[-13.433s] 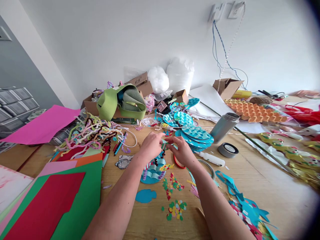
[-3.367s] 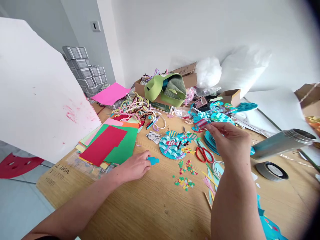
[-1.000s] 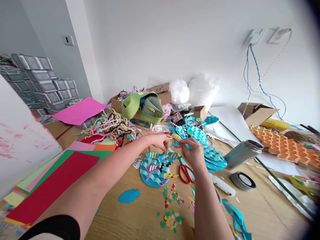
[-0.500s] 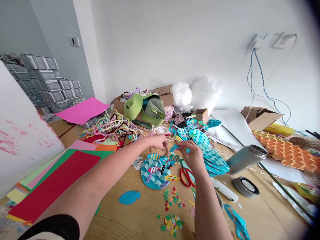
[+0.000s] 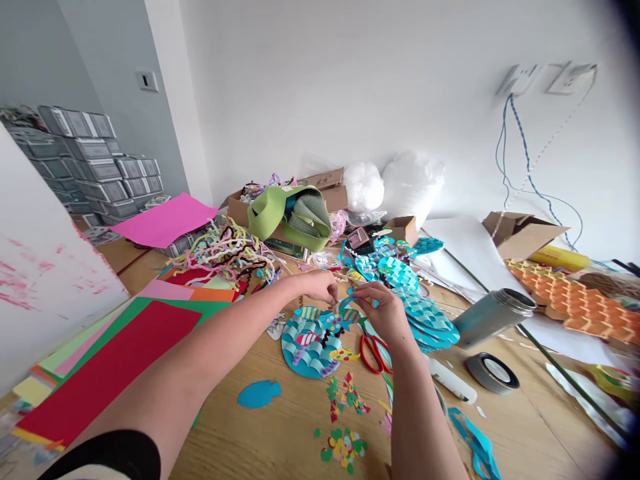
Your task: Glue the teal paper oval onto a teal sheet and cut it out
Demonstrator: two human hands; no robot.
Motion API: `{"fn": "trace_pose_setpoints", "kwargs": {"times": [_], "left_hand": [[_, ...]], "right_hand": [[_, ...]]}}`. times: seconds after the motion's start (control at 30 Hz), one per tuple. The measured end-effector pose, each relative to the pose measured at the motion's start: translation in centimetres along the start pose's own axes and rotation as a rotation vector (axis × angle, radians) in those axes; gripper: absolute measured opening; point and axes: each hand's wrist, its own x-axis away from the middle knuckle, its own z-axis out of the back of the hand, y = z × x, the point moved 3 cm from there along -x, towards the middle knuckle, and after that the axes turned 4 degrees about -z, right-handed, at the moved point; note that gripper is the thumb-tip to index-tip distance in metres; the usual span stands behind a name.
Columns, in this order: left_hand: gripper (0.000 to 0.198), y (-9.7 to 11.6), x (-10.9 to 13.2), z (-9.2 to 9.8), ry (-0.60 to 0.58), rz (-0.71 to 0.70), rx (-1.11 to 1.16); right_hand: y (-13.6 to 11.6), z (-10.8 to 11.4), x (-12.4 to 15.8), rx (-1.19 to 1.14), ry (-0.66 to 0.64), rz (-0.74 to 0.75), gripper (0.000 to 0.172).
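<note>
My left hand (image 5: pixel 321 287) has its fingers pinched together just above the upper edge of a round blue paper collage (image 5: pixel 299 343). Whatever lies between those fingertips is too small to make out. Thumb and fingers of my right hand (image 5: pixel 384 312) grip a blue paper fish cutout (image 5: pixel 347 301), close to the left fingertips. Striped and spotted paper fish, such as a yellow fish (image 5: pixel 345 355), are on the collage, over pale curled paper waves. Red-handled scissors (image 5: pixel 371 353) lie right of it, partly behind my right wrist. Another blue fish cutout (image 5: pixel 259 394) lies flat on the table.
Small coloured paper scraps (image 5: pixel 345 447) lie in front. Coloured paper sheets (image 5: pixel 120 360) and pipe cleaners (image 5: pixel 230 250) are at left. More blue wave discs (image 5: pixel 425 320), a grey bottle (image 5: pixel 493 319), its lid (image 5: pixel 491 373) and a white glue tube (image 5: pixel 453 381) are at right.
My right hand has turned slightly, and the blue fish cutout in it now sits a little lower, nearer the collage. My left hand stays in almost the same place.
</note>
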Motion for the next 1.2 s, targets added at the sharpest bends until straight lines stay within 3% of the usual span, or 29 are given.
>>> {"fn": "trace_pose_setpoints", "kwargs": {"times": [0.23,0.6,0.73,0.9,1.03,1.2], "left_hand": [[0.013,-0.2,0.5,0.3,0.052,0.03,0.016],[0.023,-0.8,0.2,0.3,0.047,0.012,0.019],[0.02,-0.6,0.4,0.5,0.067,0.005,-0.001],[0.005,-0.9,0.4,0.7,0.073,0.002,-0.012],[0.008,-1.5,0.2,0.7,0.071,0.028,0.007],[0.016,-2.0,0.1,0.5,0.052,0.026,0.041]], "right_hand": [[-0.3,-0.3,-0.1,0.019,0.004,0.051,0.015],[-1.4,-1.5,-0.1,0.22,-0.099,0.088,0.016],[-1.5,-1.3,-0.2,0.22,-0.128,0.035,0.016],[0.0,-0.8,-0.3,0.128,-0.067,-0.075,0.015],[1.2,-0.7,-0.2,0.091,-0.037,-0.144,0.022],[1.2,-1.3,-0.4,0.044,-0.127,-0.143,0.019]]}}
